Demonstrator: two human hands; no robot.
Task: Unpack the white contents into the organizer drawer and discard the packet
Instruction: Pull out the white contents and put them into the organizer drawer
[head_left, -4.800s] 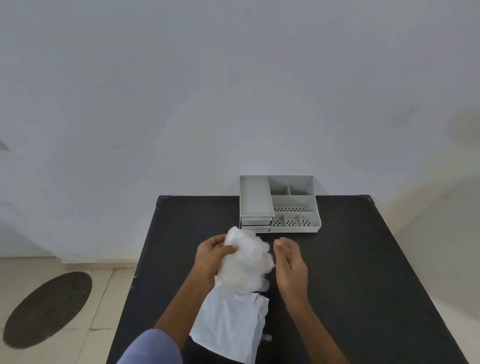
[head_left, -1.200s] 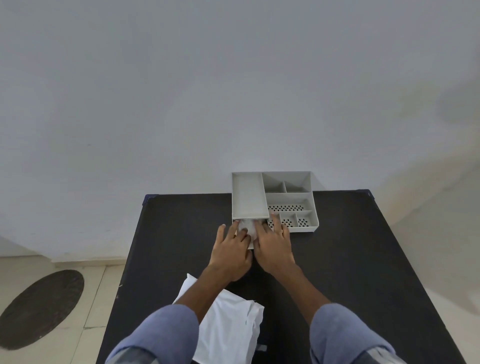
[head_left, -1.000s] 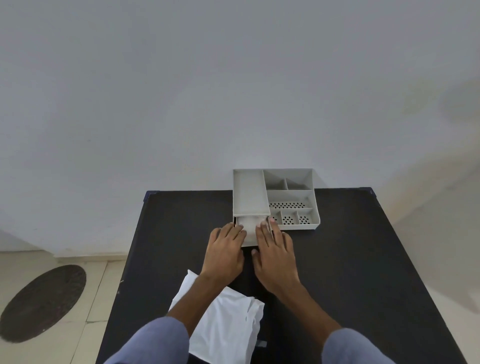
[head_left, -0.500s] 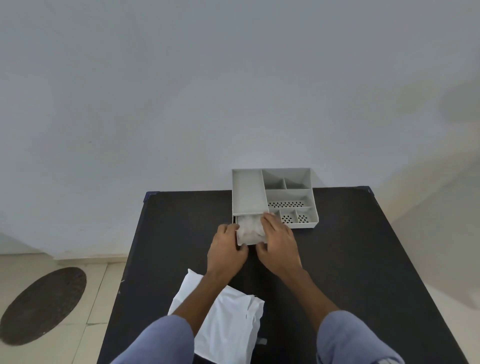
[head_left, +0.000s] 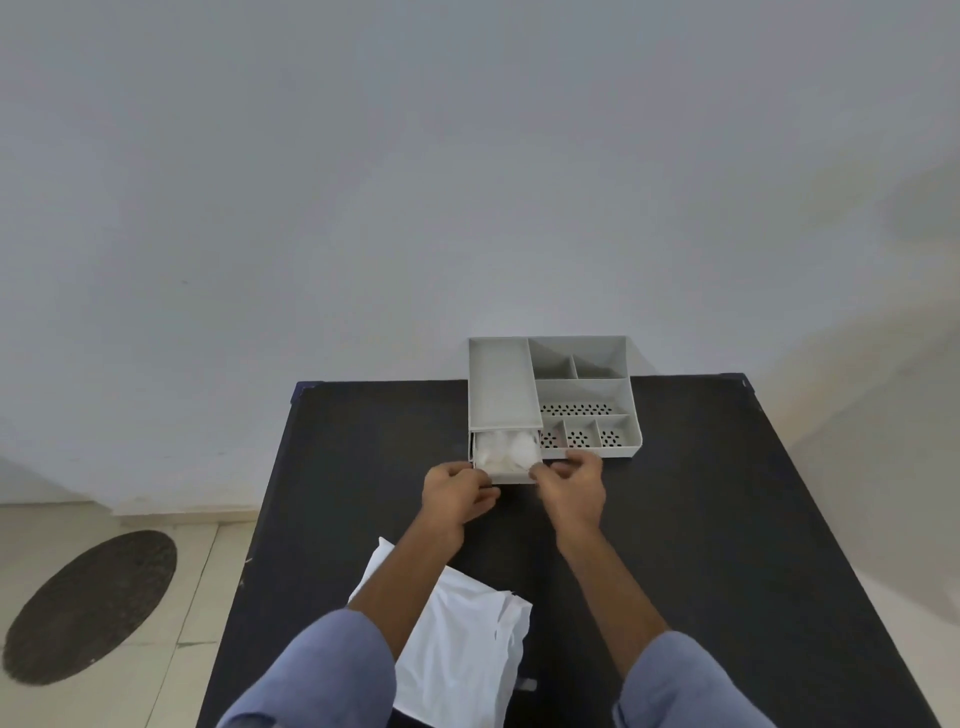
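The white contents (head_left: 506, 451) lie crumpled inside the pulled-out drawer (head_left: 503, 475) of the grey organizer (head_left: 582, 387), just beyond both grips. The left hand (head_left: 457, 496) is curled at the drawer's near left corner, fingers bent inward; whether its grip pinches the drawer front cannot be told. The right hand (head_left: 571, 480) sits at the near right corner, thumb and fingers partly closed at the drawer edge, hold likewise unclear. Behind the grips, toward the person, the flat white packet (head_left: 467, 649) lies on the black tabletop (head_left: 727, 519) under the left forearm. Blue sleeves (head_left: 322, 675) cover the upper arms.
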